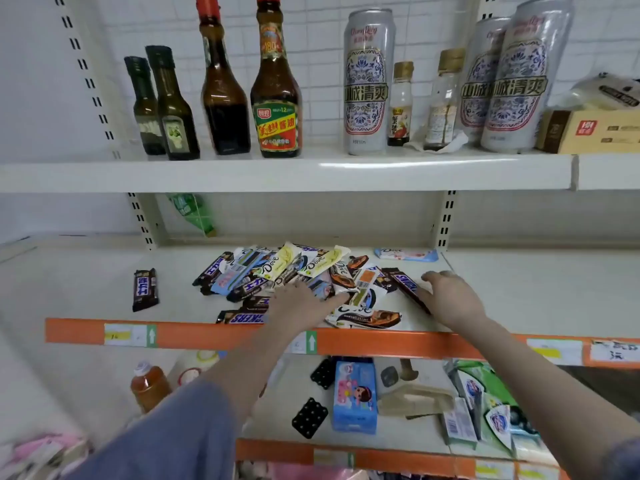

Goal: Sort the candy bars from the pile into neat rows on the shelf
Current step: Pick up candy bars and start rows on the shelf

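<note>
A loose pile of candy bars (pixel 298 271), Dove and Snickers wrappers mixed, lies in the middle of the white shelf (pixel 86 282). My left hand (pixel 304 303) rests flat on the front of the pile with its fingers spread. My right hand (pixel 450 296) lies against the right end of a dark Snickers bar (pixel 403 284) at the pile's right edge, its fingers nearly straight. One dark bar (pixel 145 289) lies apart at the left. A pale blue Dove bar (pixel 405 254) sits alone at the back right. Another Snickers bar (pixel 246 318) lies at the front edge.
An orange price rail (pixel 207 336) runs along the shelf's front edge. The upper shelf holds sauce bottles (pixel 277 98) and tall cans (pixel 367 84). A green bottle (pixel 194 213) leans at the back. The lower shelf holds a blue pack (pixel 355 396) and other goods.
</note>
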A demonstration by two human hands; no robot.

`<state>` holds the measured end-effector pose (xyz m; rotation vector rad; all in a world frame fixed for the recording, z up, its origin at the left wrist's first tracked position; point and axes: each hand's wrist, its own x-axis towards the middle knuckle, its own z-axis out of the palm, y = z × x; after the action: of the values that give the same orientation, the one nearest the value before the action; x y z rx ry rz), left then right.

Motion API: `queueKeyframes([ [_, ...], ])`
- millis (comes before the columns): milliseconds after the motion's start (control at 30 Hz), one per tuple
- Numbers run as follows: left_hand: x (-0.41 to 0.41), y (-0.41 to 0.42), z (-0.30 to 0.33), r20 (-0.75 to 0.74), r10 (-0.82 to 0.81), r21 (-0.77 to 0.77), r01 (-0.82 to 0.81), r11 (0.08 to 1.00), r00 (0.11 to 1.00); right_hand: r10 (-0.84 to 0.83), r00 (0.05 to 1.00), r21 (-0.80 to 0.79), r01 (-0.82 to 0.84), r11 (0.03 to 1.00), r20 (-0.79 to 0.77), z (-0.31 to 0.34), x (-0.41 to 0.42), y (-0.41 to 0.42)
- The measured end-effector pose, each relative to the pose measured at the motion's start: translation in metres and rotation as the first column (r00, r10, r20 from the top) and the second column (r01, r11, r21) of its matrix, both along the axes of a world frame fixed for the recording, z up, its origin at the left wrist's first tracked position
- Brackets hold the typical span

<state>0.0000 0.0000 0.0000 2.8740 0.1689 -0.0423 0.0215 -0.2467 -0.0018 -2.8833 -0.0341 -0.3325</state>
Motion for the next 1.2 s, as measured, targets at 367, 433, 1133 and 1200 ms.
queueKeyframes([
  [367, 0.02, -0.026, -0.017, 0.09, -0.035, 0.161, 0.02, 0.987, 0.995, 0.015, 0.995, -0.027, -0.018, 0.999, -0.096, -0.027, 0.029, 0.002],
  [433, 0.018, -0.027, -0.021, 0.157, -0.076, 0.112, 0.058, 0.992, 0.985, 0.016, 0.997, 0.029, -0.013, 0.999, -0.079, -0.027, 0.031, -0.001],
  [1133, 0.017, -0.038, 0.0, 0.059, -0.48, 0.069, 0.476, 0.877, 0.875, 0.011, 0.983, 0.339, 0.054, 0.939, -0.185, -0.016, 0.029, -0.006],
  [1200, 0.018, -0.043, 0.004, 0.033, -0.5, 0.065, 0.497, 0.865, 0.866, 0.002, 0.987, 0.336, 0.053, 0.94, -0.16, -0.016, 0.024, -0.007],
])
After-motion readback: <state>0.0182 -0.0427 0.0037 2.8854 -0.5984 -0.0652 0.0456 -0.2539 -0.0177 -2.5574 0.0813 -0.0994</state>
